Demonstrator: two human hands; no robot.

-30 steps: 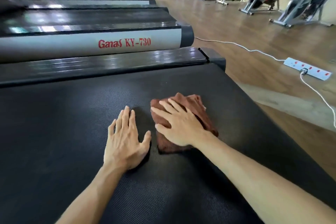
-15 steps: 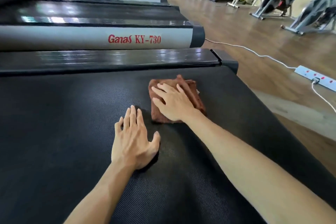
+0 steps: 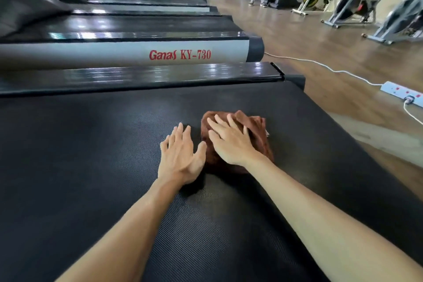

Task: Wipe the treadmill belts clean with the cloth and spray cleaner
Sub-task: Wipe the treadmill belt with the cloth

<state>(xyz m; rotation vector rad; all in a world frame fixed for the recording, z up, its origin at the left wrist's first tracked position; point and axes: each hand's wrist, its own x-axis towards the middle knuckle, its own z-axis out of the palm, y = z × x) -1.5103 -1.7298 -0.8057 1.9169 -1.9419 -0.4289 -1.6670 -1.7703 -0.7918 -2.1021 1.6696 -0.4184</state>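
Moved: cloth (image 3: 258,137) pulled back toward the body since 0.5 s ago, now beside L hand; head cam tilted up.
Head view, R hand (image 3: 231,142): laid flat on cloth, fingers straight and spread, pressing, not curled.
L hand (image 3: 180,155): flat on belt (image 3: 91,167), fingers straight, nothing held; thumb just beside cloth.
Cloth: brown, bunched, on black belt near far side rail (image 3: 137,78).
Bkgd: power strip (image 3: 402,94) on wood floor (image 3: 320,41).

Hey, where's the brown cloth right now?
In the head view, the brown cloth lies flat on the black treadmill belt, pressed under the right hand, just right of the left hand.
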